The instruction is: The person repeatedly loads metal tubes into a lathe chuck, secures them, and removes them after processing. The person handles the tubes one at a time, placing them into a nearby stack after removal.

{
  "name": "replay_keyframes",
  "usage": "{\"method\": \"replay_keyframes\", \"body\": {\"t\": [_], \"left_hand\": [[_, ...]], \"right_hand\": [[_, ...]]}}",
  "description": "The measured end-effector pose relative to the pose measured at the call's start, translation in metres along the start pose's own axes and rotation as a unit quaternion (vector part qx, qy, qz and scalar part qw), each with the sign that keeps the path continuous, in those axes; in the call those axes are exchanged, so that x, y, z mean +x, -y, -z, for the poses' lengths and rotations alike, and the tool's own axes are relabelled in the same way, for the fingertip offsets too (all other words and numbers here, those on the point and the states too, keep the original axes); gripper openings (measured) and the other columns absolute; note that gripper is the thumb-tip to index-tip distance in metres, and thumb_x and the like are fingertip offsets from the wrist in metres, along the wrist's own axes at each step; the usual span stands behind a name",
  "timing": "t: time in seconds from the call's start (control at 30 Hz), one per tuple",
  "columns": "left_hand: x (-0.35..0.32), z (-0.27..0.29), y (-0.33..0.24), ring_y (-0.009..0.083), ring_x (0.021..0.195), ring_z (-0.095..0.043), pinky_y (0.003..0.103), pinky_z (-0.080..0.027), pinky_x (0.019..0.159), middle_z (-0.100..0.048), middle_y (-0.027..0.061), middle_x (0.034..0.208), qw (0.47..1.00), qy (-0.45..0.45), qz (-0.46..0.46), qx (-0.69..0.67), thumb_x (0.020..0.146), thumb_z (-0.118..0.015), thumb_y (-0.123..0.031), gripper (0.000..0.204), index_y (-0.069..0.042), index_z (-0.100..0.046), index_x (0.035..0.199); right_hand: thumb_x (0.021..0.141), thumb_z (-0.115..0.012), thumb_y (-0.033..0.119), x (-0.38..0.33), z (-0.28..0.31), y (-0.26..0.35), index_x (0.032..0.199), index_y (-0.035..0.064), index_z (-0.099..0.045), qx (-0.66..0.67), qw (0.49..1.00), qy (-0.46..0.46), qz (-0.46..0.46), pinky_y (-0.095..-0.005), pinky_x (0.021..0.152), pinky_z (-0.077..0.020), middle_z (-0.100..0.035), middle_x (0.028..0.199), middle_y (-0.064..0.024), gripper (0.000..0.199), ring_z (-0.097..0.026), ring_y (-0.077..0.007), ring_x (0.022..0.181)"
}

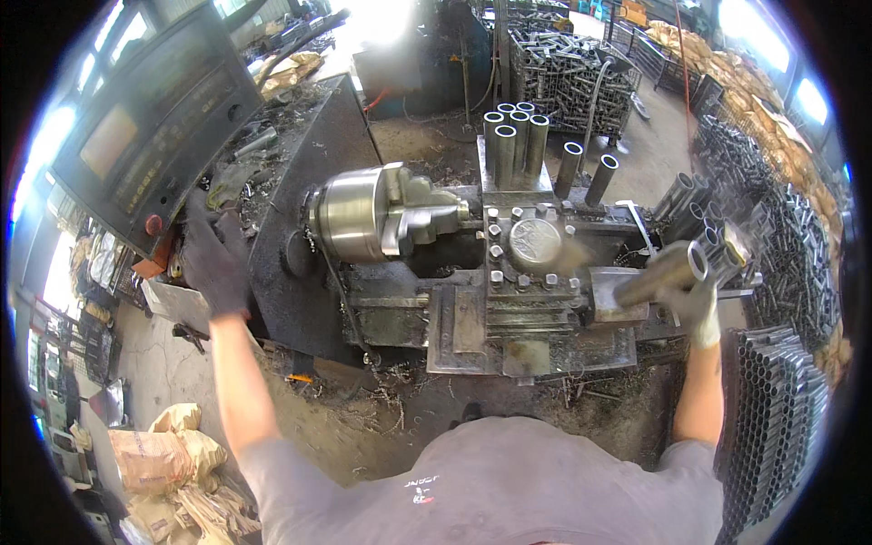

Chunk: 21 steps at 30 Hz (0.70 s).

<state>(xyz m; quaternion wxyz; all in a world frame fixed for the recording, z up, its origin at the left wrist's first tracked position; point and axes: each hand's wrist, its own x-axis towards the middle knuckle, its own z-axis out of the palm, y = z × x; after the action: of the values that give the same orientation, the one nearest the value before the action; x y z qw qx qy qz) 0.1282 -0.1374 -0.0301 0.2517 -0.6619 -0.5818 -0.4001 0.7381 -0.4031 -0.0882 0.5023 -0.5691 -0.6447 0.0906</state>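
I stand at a metal lathe with a shiny chuck (359, 215) and a tool post (531, 250). My right hand (692, 304), in a pale glove, grips a short steel tube (658, 272) just right of the carriage, blurred by motion. My left hand (216, 263), in a dark glove, is raised at the machine's left side, below the control panel (154, 127), near its red button, and holds nothing that I can see. Several cut tubes (513, 136) stand upright behind the tool post.
Stacks of steel tubes (781, 418) lie at my right, more (772, 218) beyond them, and a wire crate of tubes (568, 77) stands at the back. Paper sacks (168, 459) sit on the floor at lower left. Metal shavings litter the floor under the lathe.
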Motion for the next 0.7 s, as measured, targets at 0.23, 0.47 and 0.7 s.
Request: {"method": "replay_keyframes", "body": {"t": [0.23, 0.47, 0.7], "left_hand": [[-0.371, -0.009, -0.080, 0.0449, 0.117, -0.069, 0.051, -0.055, 0.097, -0.071, 0.0269, 0.126, 0.840, 0.470, 0.240, -0.123, 0.100, -0.064, -0.037, 0.041, -0.007, -0.070, 0.128], [-0.777, 0.150, -0.033, 0.0399, 0.130, -0.065, 0.051, -0.052, 0.108, -0.069, 0.0205, 0.138, 0.549, 0.743, 0.378, 0.058, 0.100, -0.056, -0.047, 0.051, -0.013, -0.071, 0.136], [-0.925, 0.274, -0.074, 0.0328, 0.121, -0.070, 0.048, -0.055, 0.102, -0.073, 0.0155, 0.131, 0.583, 0.517, 0.625, 0.044, 0.099, -0.058, -0.039, 0.043, -0.013, -0.075, 0.128]], "right_hand": [[0.070, -0.095, 0.007, -0.064, -0.069, 0.014, 0.116, 0.0031, -0.073, 0.200, 0.929, 0.292, -0.105, -0.0372, 0.085, -0.0640, -0.080, 0.108, -0.0130, 0.050, -0.078, -0.0206, 0.094], [0.075, -0.092, 0.023, -0.098, -0.132, 0.017, 0.115, 0.0083, -0.073, 0.163, 0.894, 0.417, -0.004, -0.0391, 0.081, -0.0614, -0.077, 0.102, -0.0136, 0.047, -0.077, -0.0298, 0.090], [0.074, -0.090, 0.028, -0.133, -0.214, 0.080, 0.113, 0.0063, -0.072, 0.081, 0.829, 0.536, 0.136, -0.0432, 0.081, -0.0618, -0.077, 0.101, -0.0176, 0.048, -0.077, -0.0357, 0.092]]}}
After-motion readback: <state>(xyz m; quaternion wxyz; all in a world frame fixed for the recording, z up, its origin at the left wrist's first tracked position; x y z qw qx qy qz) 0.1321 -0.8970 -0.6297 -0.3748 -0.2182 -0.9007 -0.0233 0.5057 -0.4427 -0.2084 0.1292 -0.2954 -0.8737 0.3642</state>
